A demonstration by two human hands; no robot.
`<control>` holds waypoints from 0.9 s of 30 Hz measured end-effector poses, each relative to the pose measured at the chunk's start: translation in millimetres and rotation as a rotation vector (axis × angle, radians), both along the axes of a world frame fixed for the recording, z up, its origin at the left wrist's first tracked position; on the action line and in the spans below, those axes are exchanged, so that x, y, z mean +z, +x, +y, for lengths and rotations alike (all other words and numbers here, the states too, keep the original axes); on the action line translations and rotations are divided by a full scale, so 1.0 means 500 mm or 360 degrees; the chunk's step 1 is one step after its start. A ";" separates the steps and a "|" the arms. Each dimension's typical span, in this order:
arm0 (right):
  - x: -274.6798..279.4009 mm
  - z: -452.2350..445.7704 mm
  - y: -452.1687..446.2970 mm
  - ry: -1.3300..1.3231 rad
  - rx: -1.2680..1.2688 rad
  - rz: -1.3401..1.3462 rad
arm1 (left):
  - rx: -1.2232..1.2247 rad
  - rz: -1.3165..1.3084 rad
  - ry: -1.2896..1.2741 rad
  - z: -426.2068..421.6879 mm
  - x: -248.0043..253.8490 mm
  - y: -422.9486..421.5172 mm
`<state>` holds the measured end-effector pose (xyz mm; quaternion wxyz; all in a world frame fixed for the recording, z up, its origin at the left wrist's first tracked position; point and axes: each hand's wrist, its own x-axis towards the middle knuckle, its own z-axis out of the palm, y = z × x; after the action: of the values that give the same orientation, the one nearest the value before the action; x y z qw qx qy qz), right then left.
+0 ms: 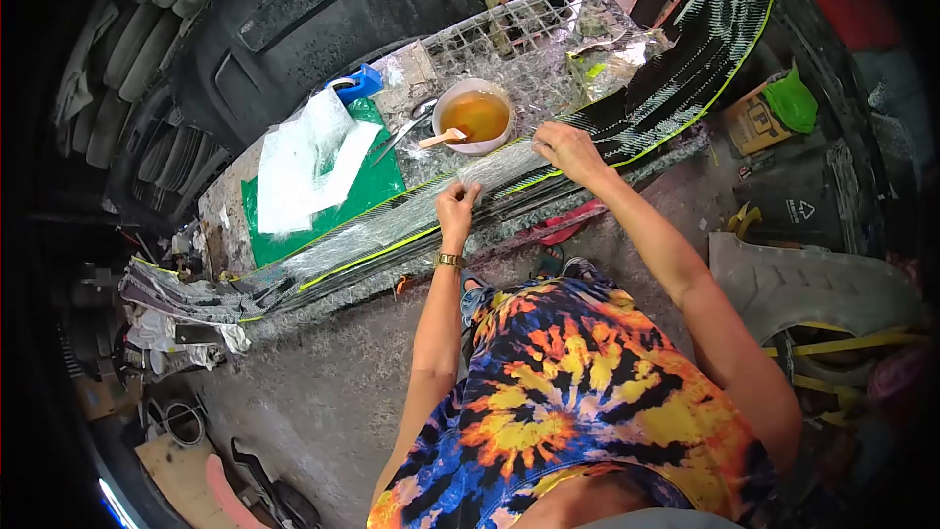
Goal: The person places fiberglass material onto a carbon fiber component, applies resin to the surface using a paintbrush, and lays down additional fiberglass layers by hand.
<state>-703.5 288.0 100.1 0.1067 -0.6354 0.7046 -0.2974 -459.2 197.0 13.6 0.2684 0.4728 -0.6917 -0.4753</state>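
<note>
A long curved mould (pixel 352 255) edged with yellow-green tape runs along the bench front, lined with black woven fabric (pixel 676 98) at the right. A whitish strip of fibreglass mat (pixel 406 214) lies along its middle. My left hand (pixel 456 210), with a watch on the wrist, pinches the strip's near side. Further right, my right hand (pixel 570 151) has its fingers curled together at the strip's right end, near the black fabric. Both sets of fingertips are partly hidden. Behind them stands a bowl of amber liquid (pixel 476 118) with a wooden-handled brush (pixel 443 138) in it.
White fibreglass sheets (pixel 313 171) rest on a green sheet (pixel 392 171) at the bench's left. Scissors (pixel 397 132) and a blue tape dispenser (pixel 362 83) lie close by. A metal grid (pixel 499 29) is at the back. A grey moulded panel (pixel 803 284) stands at the right.
</note>
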 end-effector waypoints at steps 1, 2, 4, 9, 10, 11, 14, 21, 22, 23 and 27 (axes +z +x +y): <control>-0.004 0.000 0.002 -0.0042 0.0020 0.0044 | 0.0010 0.0002 0.0003 0.002 -0.015 0.000; -0.007 -0.002 0.002 -0.0040 0.0032 0.0046 | 0.0061 0.0002 -0.0016 0.004 -0.030 0.001; -0.014 -0.006 0.003 0.0075 -0.0001 0.0111 | 0.0125 -0.0004 -0.0030 0.007 -0.029 0.001; -0.031 -0.002 0.007 0.0052 0.0030 0.0185 | 0.0155 -0.0416 -0.0136 0.013 -0.011 -0.003; -0.035 -0.003 0.006 0.0049 0.0031 0.0212 | 0.0154 -0.0532 -0.0153 0.012 -0.009 -0.006; -0.041 -0.003 0.005 0.0049 0.0038 0.0214 | 0.0161 -0.0531 -0.0151 0.013 -0.007 -0.008; -0.055 0.000 0.006 0.0015 0.0043 0.0248 | 0.0189 -0.0658 -0.0161 0.021 -0.009 -0.013; -0.076 -0.012 0.006 0.0125 -0.0058 0.0381 | 0.0242 -0.0817 -0.0296 0.022 -0.018 -0.029; -0.082 -0.015 0.004 0.0121 -0.0061 0.0384 | 0.0239 -0.0852 -0.0287 0.022 -0.018 -0.031; -0.088 -0.016 0.003 0.0155 -0.0073 0.0404 | 0.0247 -0.0852 -0.0323 0.023 -0.018 -0.032; -0.097 -0.023 0.002 0.0208 -0.0091 0.0443 | 0.0280 -0.0852 -0.0318 0.023 -0.018 -0.036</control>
<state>-702.3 276.5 51.4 0.0406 -0.6419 0.7482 -0.1630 -477.3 208.4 4.8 0.1619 0.6108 -0.7375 -0.2383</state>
